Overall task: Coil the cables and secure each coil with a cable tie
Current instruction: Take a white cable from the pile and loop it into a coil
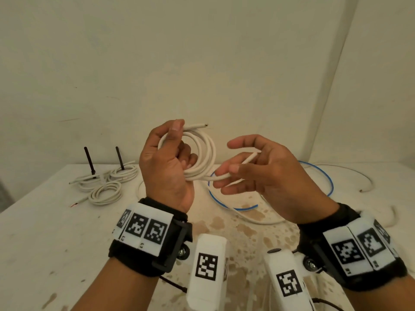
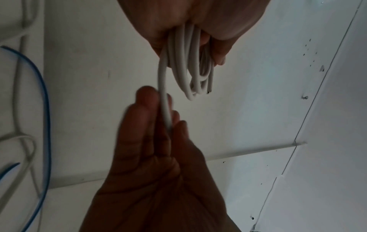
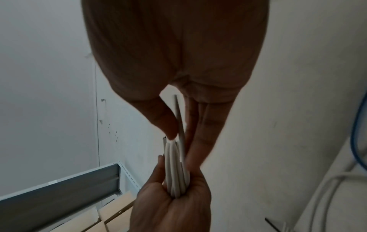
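My left hand is raised above the table and grips a coil of white cable with several loops; one cut end pokes out past the thumb. The free tail of the cable runs right from the coil's bottom. My right hand pinches this tail between thumb and fingers. From the left wrist, the coil hangs from the left hand and the tail lies in the right hand. In the right wrist view, the right hand's thumb presses the tail above the coil.
Three white coils lie at the table's back left, with black cable ties standing up from two. A loose blue cable and loose white cables lie at the right. The white table is stained. Walls close the back and right.
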